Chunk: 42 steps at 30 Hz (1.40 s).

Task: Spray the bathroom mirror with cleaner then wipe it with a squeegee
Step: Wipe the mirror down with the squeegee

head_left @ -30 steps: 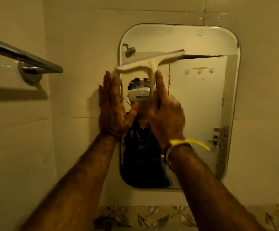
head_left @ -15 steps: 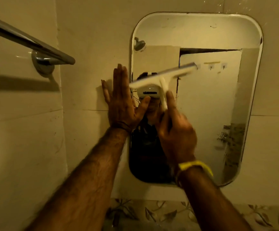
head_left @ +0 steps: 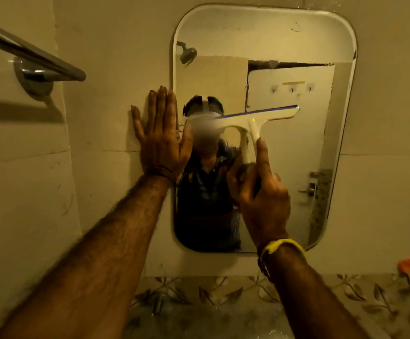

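The squeegee [head_left: 250, 118] is clasped by its handle in the right hand [head_left: 260, 192], its blade lying nearly level across the middle of the mirror [head_left: 284, 35]. The left hand [head_left: 160, 135] is pressed flat, fingers spread, on the wall at the mirror's left edge.

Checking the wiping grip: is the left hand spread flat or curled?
Spread flat: the left hand lies open, fingers straight and pointing up, palm against the wall at the mirror edge.

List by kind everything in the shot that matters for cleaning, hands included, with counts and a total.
Mirrors: 1, the rounded mirror on the wall.
Squeegees: 1, the cream squeegee against the glass.
Hands: 2, left hand flat on the wall tile, right hand gripping the handle.
Spray bottles: 0 that I can identify.
Total: 4
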Each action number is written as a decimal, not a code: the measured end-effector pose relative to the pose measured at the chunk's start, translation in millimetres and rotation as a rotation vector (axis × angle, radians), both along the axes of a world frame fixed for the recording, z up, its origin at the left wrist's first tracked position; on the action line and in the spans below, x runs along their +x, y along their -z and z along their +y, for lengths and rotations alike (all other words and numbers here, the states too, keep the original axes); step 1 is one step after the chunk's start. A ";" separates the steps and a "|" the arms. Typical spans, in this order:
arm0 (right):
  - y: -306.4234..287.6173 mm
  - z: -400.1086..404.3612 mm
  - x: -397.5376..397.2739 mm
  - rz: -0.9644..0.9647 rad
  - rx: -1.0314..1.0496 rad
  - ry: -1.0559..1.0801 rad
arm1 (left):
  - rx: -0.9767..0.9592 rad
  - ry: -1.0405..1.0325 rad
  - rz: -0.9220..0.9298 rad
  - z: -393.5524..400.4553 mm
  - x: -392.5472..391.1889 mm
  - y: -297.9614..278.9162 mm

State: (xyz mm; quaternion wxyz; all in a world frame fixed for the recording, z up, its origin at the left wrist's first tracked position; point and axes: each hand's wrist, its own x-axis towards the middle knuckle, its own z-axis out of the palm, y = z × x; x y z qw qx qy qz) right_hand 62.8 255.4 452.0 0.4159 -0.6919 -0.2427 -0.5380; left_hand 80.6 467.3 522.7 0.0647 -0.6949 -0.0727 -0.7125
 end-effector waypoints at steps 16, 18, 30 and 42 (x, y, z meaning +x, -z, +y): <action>-23.3 -33.6 32.9 0.054 0.249 -0.051 | 0.054 0.103 0.000 0.4 -3.6 14.5; -69.9 -43.6 49.0 0.068 0.351 -0.033 | 0.058 0.112 0.001 -0.6 -4.8 13.2; -40.1 -41.3 21.8 0.112 0.291 0.118 | 0.047 0.080 0.024 -2.8 -4.4 13.8; -40.0 -59.7 -9.4 0.256 0.157 0.182 | 0.005 0.088 0.177 -5.3 -13.5 10.6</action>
